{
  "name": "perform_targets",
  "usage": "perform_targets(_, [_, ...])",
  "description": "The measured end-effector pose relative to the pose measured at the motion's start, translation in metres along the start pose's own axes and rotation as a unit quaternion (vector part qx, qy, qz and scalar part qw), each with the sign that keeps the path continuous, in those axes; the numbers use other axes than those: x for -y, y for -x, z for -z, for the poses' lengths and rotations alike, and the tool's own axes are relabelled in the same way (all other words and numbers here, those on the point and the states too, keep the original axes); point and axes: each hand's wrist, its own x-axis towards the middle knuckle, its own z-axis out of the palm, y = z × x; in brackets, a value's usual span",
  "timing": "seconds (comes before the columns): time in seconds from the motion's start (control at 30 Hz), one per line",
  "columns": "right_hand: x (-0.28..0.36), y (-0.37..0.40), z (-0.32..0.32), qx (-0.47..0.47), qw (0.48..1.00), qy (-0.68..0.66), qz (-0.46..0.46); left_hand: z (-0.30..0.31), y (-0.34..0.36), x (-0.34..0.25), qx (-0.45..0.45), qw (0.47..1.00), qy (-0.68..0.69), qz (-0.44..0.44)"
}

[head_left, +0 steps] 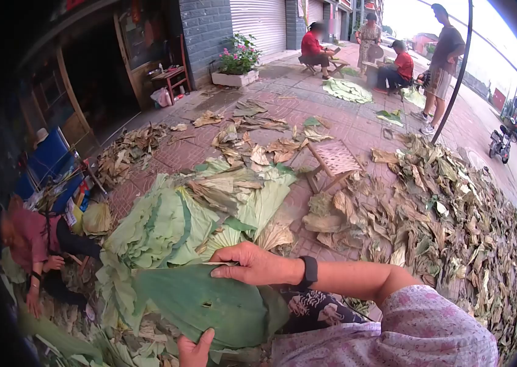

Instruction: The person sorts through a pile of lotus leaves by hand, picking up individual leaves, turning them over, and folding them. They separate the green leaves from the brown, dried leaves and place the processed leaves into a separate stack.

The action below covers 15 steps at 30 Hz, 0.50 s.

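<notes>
A large green lotus leaf, folded over with a small hole in it, spreads between my two hands. My right hand, with a dark band on the wrist, pinches its upper edge, thumb on top and fingers behind. At the bottom of the view my left hand grips the lower edge; only its thumb and part of the hand show. Just beyond lies a broad pile of pale green lotus leaves, layered on one another. The held leaf overlaps the near side of this pile.
Dry brown leaves cover the paving at right. A low woven stool stands ahead. At left another person sits close to the pile. Farther off are several people, a flower planter and a parked motorcycle.
</notes>
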Motion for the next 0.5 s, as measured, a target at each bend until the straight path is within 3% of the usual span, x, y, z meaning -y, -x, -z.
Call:
perform_targets(0.07, [0.001, -0.001, -0.001, -0.016, 1.0, -0.008, -0.002, -0.004, 0.004, 0.008, 0.005, 1.0, 0.002, -0.015])
perform_targets(0.17, [0.005, 0.001, -0.003, -0.038, 0.999, 0.028, 0.019, -0.006, 0.017, 0.003, -0.097, 0.994, -0.009, -0.056])
perform_targets(0.27, [0.014, 0.004, -0.009, -0.045, 0.992, 0.067, 0.095, 0.018, 0.028, -0.001, -0.131, 0.988, -0.052, 0.061])
perform_targets(0.37, [0.007, 0.006, -0.026, -0.015, 0.992, 0.098, 0.073, 0.034, 0.028, 0.015, -0.196, 0.963, -0.18, -0.032])
perform_targets(0.5, [0.009, 0.002, -0.045, -0.047, 0.991, 0.073, 0.102, 0.066, 0.033, 0.043, -0.085, 0.963, -0.254, -0.024])
